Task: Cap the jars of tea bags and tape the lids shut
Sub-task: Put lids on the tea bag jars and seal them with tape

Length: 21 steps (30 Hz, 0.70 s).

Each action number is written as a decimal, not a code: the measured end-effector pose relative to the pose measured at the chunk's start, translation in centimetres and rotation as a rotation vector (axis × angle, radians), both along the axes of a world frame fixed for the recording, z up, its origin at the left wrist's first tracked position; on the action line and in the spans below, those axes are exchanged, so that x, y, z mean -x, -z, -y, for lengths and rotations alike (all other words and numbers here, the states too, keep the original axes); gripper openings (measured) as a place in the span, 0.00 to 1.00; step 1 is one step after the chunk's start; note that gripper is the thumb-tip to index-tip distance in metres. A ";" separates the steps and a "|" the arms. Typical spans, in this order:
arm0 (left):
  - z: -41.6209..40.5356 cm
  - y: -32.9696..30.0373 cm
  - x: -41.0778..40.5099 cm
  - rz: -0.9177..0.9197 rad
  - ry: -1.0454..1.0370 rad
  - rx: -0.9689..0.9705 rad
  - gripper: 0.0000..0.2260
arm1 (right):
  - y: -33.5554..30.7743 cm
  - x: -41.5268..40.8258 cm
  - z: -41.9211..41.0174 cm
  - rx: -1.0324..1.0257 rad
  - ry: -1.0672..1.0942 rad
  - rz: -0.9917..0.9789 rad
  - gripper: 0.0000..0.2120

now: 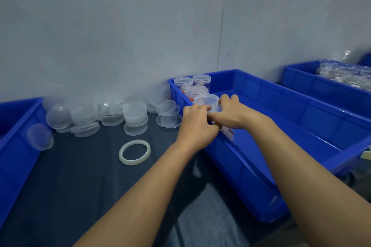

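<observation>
**Capped jar held by both hands at the crate's near-left wall**

A clear jar [207, 104] with its lid on is gripped by both hands just inside the near-left wall of the middle blue crate [301, 126]. The left hand [197, 124] is curled round the jar's near side, its fingers bent against the lid's edge. The right hand [232, 111] is closed on the jar from the right, fingertips laid over the rim of the lid and thumb tucked low. The two hands are touching each other in front of the jar. Whether tape is pinched between them cannot be told.

Three more capped jars [196, 89] are stood in the far-left corner of the same crate, just behind the held one. Red print is seen through their walls.

On the dark table [80, 176], a roll of clear tape [134, 152] is laid flat, left of the crate and apart from the hands. Behind it, along the wall, loose clear lids [134, 115] are piled in short stacks. Part of a second blue crate [14, 146] is seen at the left edge, with a lid leant against it. A third crate [325, 84] at the far right is filled with packed jars, too blurred to be counted.
</observation>
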State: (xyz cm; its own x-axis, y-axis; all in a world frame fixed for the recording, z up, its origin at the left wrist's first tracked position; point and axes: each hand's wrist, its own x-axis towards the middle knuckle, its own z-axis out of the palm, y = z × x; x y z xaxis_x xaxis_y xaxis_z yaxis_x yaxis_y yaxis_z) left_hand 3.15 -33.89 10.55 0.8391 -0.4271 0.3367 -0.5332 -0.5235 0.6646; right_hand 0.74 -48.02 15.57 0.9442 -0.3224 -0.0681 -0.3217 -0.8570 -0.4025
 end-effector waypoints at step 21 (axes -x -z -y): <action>-23.9 9.0 3.0 -0.142 -0.350 0.353 0.12 | 14.3 1.7 -22.9 0.060 -0.518 0.392 0.14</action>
State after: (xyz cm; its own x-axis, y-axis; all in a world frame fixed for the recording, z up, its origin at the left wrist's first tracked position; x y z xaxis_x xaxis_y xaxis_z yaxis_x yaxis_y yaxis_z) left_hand 0.18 -9.96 1.55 0.9592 0.0063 0.2826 -0.2585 -0.3849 0.8860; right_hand -0.92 -25.07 1.30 0.9296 0.1886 0.3167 0.2999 -0.8866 -0.3522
